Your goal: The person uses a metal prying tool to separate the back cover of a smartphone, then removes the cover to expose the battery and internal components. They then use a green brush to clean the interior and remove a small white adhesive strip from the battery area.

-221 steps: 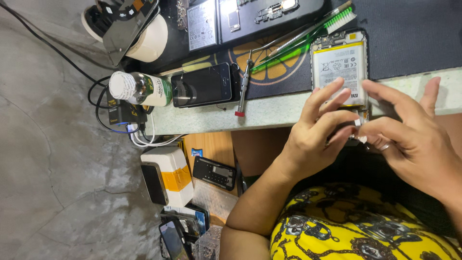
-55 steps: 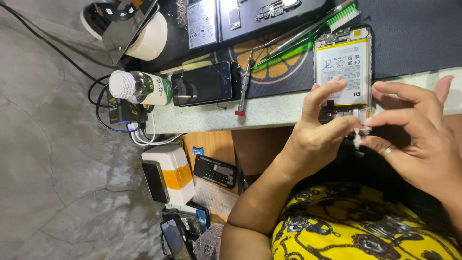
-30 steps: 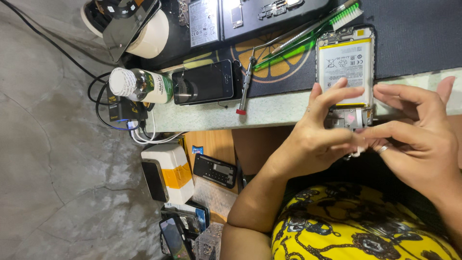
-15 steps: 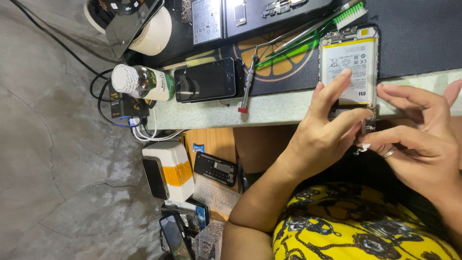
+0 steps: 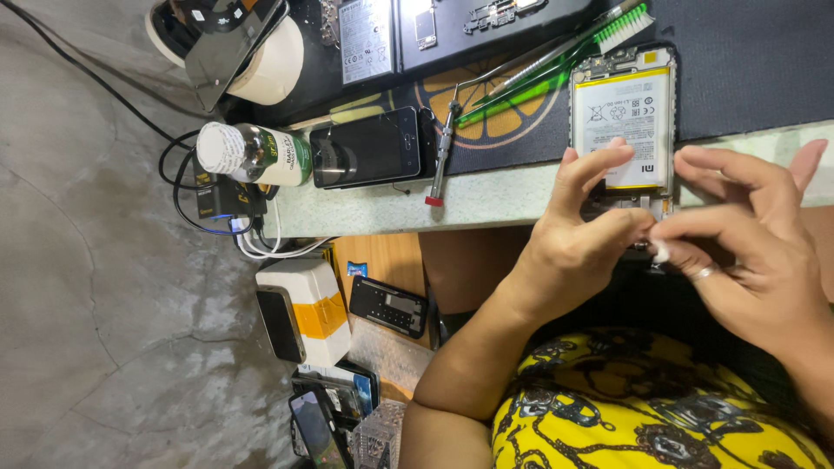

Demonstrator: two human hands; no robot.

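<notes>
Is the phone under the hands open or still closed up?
Open. The phone lies with its back cover off, the white battery and top circuit board bare, while the left hand and right hand work at its lower end.

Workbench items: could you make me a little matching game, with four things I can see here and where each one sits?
Things:
1. brush
2. screwdriver
3. bottle
4. opened phone

Places:
A. at the far end of the bench, by the black cables
B. under the fingertips of the left hand
C. on the orange-slice mat, bristles pointing away
D. beside the dark-screened phone, red tip at the bench edge

Pairs: 1-C, 2-D, 3-A, 4-B
</notes>
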